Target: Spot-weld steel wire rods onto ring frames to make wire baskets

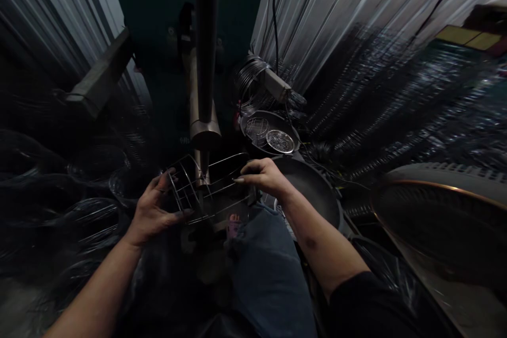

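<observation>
Left fingers (163,184) spread wide across one end of a silvery, rounded, open wire frame (227,188), thumb beneath, the rest up at the end ring: that's the left hand (152,211) holding. Over at the far end, the right hand (266,175) closes to a narrow pinch, thumb and forefinger on the long wires. So the wire frame hangs between the two sets of fingers, tilted, off any support I can see.

Just above that gap comes a thick, dull, metal cylinder (205,135), with a slim metal rod (202,166) dropping from it right among the wires! Inside the frame or merely behind it? Can't tell from here. This looks like the positioning step, a wire joint being lined up at the rod; the next move calls for both hands steady and a small turn, without bending those thin wires.

Further out, beyond the right fingers, a dark round pan (297,129) with bright wire discs (280,141) in it; nearer, beside the right wrist, a larger dark pan (317,187). And out past the left fingers, blurred wire hoops (93,216) in shadow.
</observation>
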